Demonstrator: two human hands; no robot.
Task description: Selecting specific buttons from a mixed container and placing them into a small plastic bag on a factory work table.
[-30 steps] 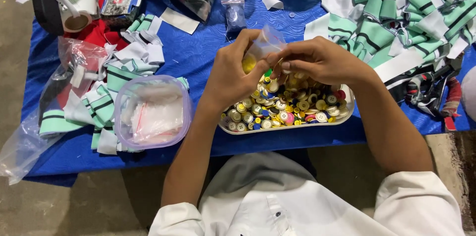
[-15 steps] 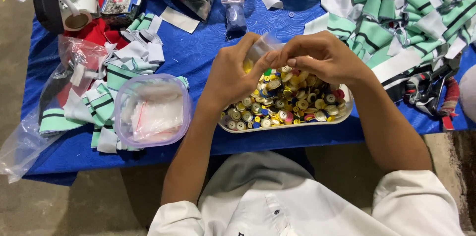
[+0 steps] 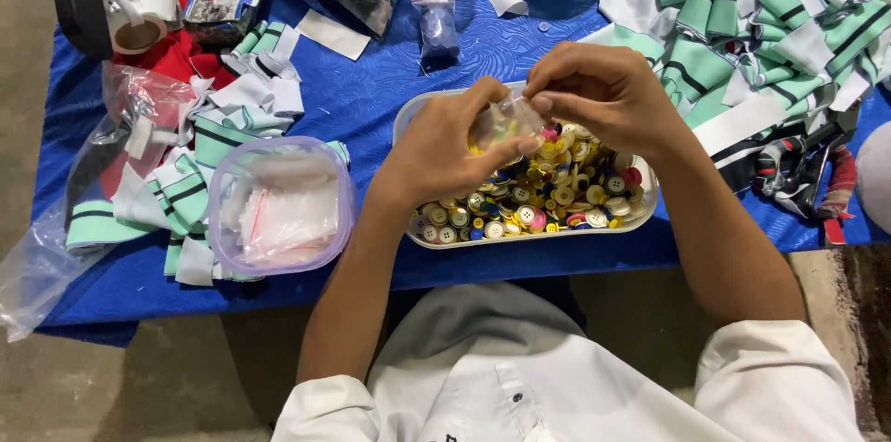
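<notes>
Blue cloth covers the tabletop, strewn with green striped fabric pieces. Both hands meet over the tray of buttons, so anything dropped lands in it. The left hand cups a small clear bag while the right hand fingers pinch its top edge.

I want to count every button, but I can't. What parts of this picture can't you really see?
- Small clear bag, head view: left hand and right hand cover most of it; its contents are a yellow blur.
- Tray of buttons: the hands hide its far half, and the buttons are too small to count.
- Lidded plastic tub: cloudy lid blurs the contents.
- Green striped fabric: cut off by the top and right edges.
</notes>
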